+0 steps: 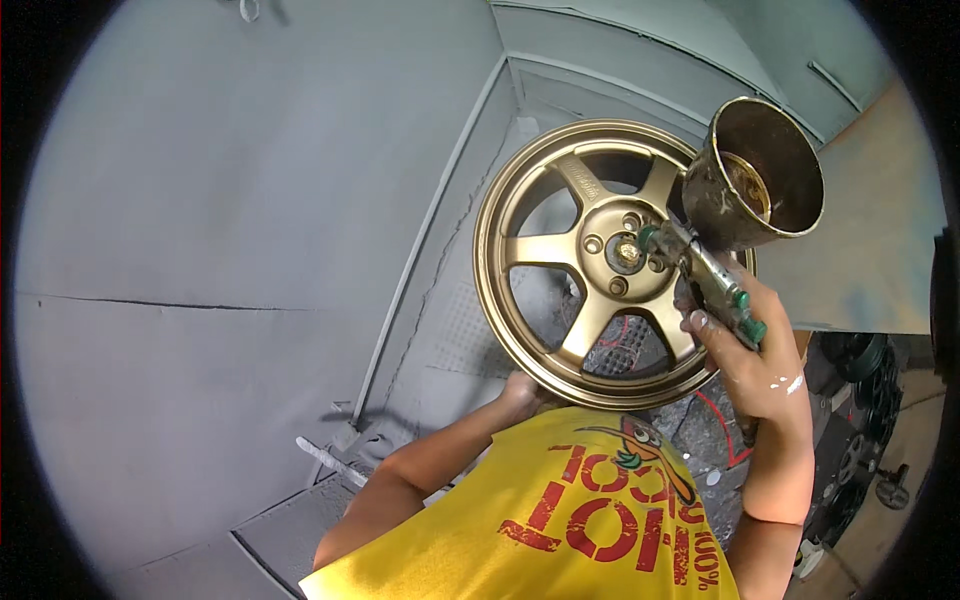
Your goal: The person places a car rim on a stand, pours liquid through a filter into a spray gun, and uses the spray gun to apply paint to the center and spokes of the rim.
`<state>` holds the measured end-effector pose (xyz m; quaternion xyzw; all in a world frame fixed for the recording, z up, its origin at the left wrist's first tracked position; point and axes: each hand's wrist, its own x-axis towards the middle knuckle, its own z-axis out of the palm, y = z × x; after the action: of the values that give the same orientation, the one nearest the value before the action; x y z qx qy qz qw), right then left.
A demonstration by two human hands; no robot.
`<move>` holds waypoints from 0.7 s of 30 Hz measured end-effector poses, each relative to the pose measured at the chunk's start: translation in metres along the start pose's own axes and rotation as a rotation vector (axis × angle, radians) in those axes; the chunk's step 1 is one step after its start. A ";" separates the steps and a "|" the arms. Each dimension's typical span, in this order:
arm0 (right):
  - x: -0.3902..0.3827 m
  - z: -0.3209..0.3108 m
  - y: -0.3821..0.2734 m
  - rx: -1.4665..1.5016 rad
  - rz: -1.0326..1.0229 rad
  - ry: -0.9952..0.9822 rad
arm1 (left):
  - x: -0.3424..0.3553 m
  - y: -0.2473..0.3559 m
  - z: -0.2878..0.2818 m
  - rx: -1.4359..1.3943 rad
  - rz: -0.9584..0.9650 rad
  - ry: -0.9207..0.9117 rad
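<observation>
A gold six-spoke car wheel (590,325) faces me, its centre hub and bolt holes showing. My right hand (755,365) is wrapped round a spray gun (715,285) with green knobs, held in front of the wheel's right side. On top of the gun sits a stained, open paint cup (722,190) with a little golden-brown liquid inside. The gun's front end overlaps the wheel near the hub. My left hand (522,393) is at the wheel's lower left edge; its fingers are hidden by the rim, so I cannot see how it grips.
A grey wall (230,200) fills the left side, meeting another in a corner behind the wheel. A red hose (722,425) lies on the dark, spattered floor. Several black wheels (860,430) stand at right, below a tan panel (880,230). A pale bar (330,460) juts out at lower left.
</observation>
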<state>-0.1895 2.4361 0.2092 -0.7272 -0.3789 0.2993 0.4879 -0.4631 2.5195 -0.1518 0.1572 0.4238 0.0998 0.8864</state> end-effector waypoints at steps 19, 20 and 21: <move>0.019 -0.042 0.017 0.230 0.275 -0.015 | 0.041 0.028 0.030 0.115 0.137 0.131; 0.018 -0.043 0.022 0.252 0.258 0.028 | 0.041 0.034 0.023 0.119 0.143 0.149; 0.016 -0.042 0.026 0.247 0.212 0.054 | 0.042 0.044 0.016 0.128 0.146 0.162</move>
<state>-0.1404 2.4237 0.1981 -0.7053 -0.2472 0.3738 0.5493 -0.4267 2.5705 -0.1568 0.2356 0.4869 0.1493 0.8277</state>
